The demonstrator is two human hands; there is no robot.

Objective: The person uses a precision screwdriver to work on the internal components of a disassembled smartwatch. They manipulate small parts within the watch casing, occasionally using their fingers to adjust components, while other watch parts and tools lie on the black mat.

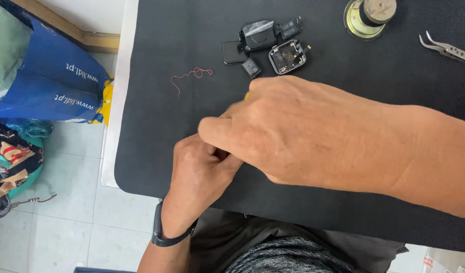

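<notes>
Your left hand sits at the near edge of the black mat, with its fingers curled in tight. Your right hand lies across the top of it, and the two hands touch where the fingers meet. The right fingers bend down over the left ones and cover them. You cannot tell what the fingers hold, because the right hand hides that spot. A tiny bit of yellow peeks out just past your right knuckles, too small to tell what it is.

You wear a dark band on your left wrist.

Past your right fingers, farther up the mat, lies a small bunch of watch parts. There is an open watch case with its insides showing, a little dark block just beside it, a flat black square, and more black pieces touching each other above them. To the left of those parts, well apart from your fingers, a thin red wire lies in a squiggle.

Far up and to the right of your hands stands a round metal thing, and metal tweezers lie near the mat's right side.

Off the mat, left of your left hand, a blue bag rests on the tiled floor
</notes>
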